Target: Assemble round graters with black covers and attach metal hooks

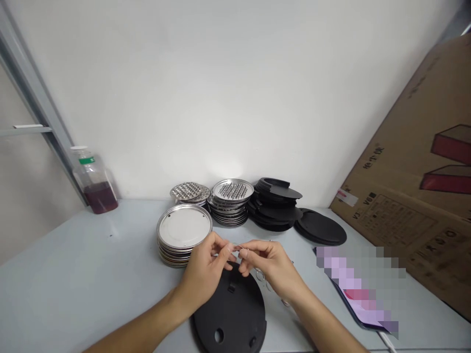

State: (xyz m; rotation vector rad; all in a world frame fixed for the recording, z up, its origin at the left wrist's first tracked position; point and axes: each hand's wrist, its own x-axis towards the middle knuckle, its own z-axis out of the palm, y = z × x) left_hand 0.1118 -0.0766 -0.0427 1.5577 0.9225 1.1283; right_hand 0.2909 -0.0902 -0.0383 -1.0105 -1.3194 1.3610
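Note:
Between the fingertips of both hands is a small thin wire ring (240, 246), partly covered by the fingers. My left hand (206, 262) pinches it from the left, and my right hand (271, 264) is closed on its other side. Below them a round black plastic disc (230, 311) lies on the table, with a hole near its front edge and small raised or cut features. Several loose metal rings (260, 275) lie beside it, partly hidden under my right hand. A stack of round silver metal lids (184, 226) stands just left of my hands.
Behind are stacks of metal grater discs (232, 191) and black plastic discs (275, 213), with another black disc pile (322, 227) to the right. A phone (358, 294) with a cable lies at right, before a large cardboard box (405, 196). A bottle of dark red liquid (100, 191) stands far left.

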